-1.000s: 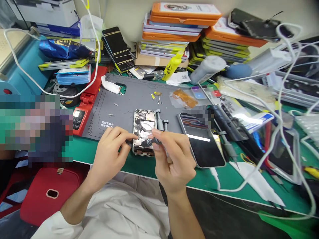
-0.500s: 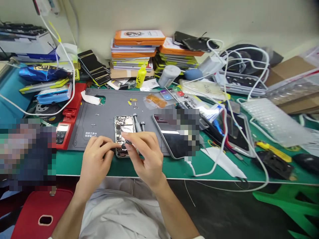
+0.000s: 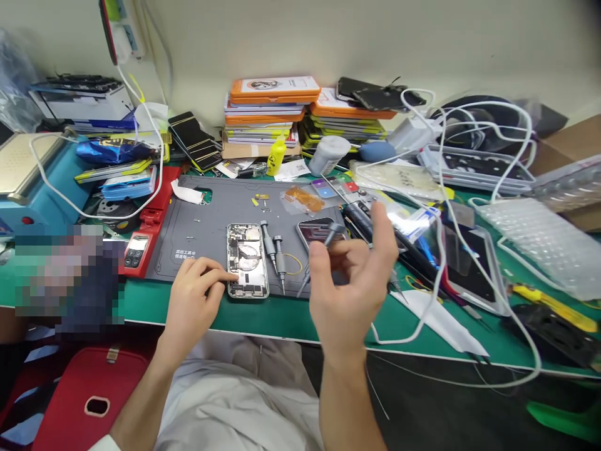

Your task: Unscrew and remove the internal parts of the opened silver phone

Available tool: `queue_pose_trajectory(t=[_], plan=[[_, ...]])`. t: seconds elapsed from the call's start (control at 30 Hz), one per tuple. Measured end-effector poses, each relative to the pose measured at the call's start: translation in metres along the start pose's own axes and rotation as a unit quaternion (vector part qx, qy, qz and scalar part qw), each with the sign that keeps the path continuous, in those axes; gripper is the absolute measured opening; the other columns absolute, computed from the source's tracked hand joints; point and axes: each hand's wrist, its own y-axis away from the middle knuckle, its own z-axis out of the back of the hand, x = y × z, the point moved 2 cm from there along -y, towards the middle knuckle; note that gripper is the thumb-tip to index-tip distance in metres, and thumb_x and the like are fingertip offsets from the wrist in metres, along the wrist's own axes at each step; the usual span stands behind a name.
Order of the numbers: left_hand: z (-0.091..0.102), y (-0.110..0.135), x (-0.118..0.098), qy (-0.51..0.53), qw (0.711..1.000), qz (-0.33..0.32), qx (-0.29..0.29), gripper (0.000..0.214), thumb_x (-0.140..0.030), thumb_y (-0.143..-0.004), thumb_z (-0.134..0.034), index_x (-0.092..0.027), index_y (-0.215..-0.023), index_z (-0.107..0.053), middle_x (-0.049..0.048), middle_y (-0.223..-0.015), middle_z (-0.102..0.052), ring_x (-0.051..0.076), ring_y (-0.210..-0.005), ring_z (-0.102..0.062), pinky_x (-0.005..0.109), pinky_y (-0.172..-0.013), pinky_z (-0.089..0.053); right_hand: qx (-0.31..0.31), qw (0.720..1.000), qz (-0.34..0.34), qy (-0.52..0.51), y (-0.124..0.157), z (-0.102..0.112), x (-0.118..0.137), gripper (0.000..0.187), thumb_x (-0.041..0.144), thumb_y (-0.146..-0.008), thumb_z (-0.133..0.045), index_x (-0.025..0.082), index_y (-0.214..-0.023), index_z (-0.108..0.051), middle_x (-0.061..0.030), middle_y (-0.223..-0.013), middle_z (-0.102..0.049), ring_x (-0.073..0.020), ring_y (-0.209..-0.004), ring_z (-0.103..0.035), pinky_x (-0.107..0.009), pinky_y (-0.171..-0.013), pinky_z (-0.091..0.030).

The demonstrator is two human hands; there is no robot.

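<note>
- Touching the left edge of the opened phone (image 3: 247,260), the index finger of my left hand (image 3: 193,304) is stretched out; that hand grasps nothing, its other fingers loosely bent.
- I'd judge a light press on the frame is best there, with the fingertip clear of the bare parts inside.
- My right hand (image 3: 350,294) is lifted to the right of the phone, index finger raised, with a gray screwdriver (image 3: 333,234) held between thumb and the other fingers; my thumb hides part of it, so I cannot tell how firm the grip is.
- Its shaft slants down and leftward; for fine control, I think, it wants to be upright, its cap under a fingertip.
- Between my hands, just right of the phone, lie a slim driver (image 3: 269,246) and a second driver (image 3: 280,263); a sleeve or knuckle could roll them.
- Just beyond my right hand, a dark-screened phone (image 3: 310,232) is partly covered by it, so I'd watch for knocks.
- Farther ahead of my left hand, small metal parts (image 3: 263,196) sit loose on the gray mat (image 3: 211,207) over the desk (image 3: 291,326); gentle arm movements should avoid scattering them.
</note>
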Motion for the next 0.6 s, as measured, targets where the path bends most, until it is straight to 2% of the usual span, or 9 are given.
queue_pose_trajectory(t=[0.1, 0.17, 0.23, 0.33, 0.47, 0.6], plan=[[0.0, 0.001, 0.0, 0.006, 1.0, 0.002, -0.003, 0.041, -0.004, -0.105, -0.05, -0.025, -0.098, -0.085, 0.0029, -0.103, -0.078, 0.022, -0.097, -0.065, 0.038, -0.091, -0.055, 0.142, 0.98, 0.018, 0.141, -0.017, -0.002, -0.014, 0.039, 0.038, -0.108, -0.066, 0.025, -0.145, -0.066, 0.0025, -0.076, -0.064, -0.0194, -0.063, -0.059, -0.033, -0.061, -0.045], [0.0, 0.001, 0.001, 0.011, 1.0, 0.005, -0.006, 0.041, -0.004, -0.104, -0.05, -0.024, -0.097, -0.084, 0.0028, -0.103, -0.079, 0.022, -0.098, -0.066, 0.038, -0.091, -0.055, 0.204, 0.955, 0.061, 0.206, -0.019, -0.008, -0.024, 0.027, 0.038, -0.111, -0.058, 0.023, -0.13, -0.069, -0.0029, -0.082, -0.07, -0.0244, -0.075, -0.065, -0.035, -0.067, -0.045], [-0.001, 0.001, 0.001, 0.017, 1.0, 0.008, -0.007, 0.04, -0.003, -0.104, -0.05, -0.024, -0.097, -0.083, 0.0024, -0.104, -0.079, 0.022, -0.099, -0.066, 0.038, -0.092, -0.055, 0.244, 0.935, 0.099, 0.236, -0.017, -0.014, -0.031, 0.022, 0.034, -0.112, -0.053, 0.021, -0.12, -0.069, -0.0078, -0.092, -0.075, -0.0276, -0.087, -0.067, -0.037, -0.072, -0.047], [-0.002, 0.002, 0.001, 0.029, 1.0, 0.005, -0.011, 0.039, -0.001, -0.103, -0.05, -0.023, -0.094, -0.081, 0.0017, -0.102, -0.079, 0.021, -0.097, -0.065, 0.037, -0.092, -0.054, 0.239, 0.927, 0.134, 0.258, -0.013, -0.018, -0.034, 0.025, 0.032, -0.114, -0.05, 0.021, -0.112, -0.072, -0.0101, -0.099, -0.074, -0.0285, -0.093, -0.064, -0.038, -0.076, -0.047], [-0.002, 0.003, 0.0, 0.043, 0.999, 0.01, -0.01, 0.038, -0.001, -0.103, -0.049, -0.023, -0.093, -0.078, 0.0009, -0.101, -0.079, 0.021, -0.096, -0.064, 0.037, -0.091, -0.053, 0.2, 0.938, 0.157, 0.236, -0.016, -0.023, -0.024, 0.035, 0.038, -0.117, -0.048, 0.021, -0.111, -0.079, -0.0101, -0.102, -0.07, -0.027, -0.094, -0.061, -0.038, -0.075, -0.046], [-0.001, 0.003, 0.001, 0.053, 0.998, 0.019, -0.003, 0.037, -0.001, -0.102, -0.048, -0.023, -0.083, -0.071, 0.0005, -0.097, -0.078, 0.021, -0.093, -0.062, 0.037, -0.089, -0.052, 0.225, 0.934, 0.155, 0.229, -0.023, -0.037, -0.02, 0.045, 0.049, -0.116, -0.051, 0.02, -0.1, -0.083, -0.0105, -0.099, -0.067, -0.027, -0.093, -0.059, -0.039, -0.075, -0.047]])
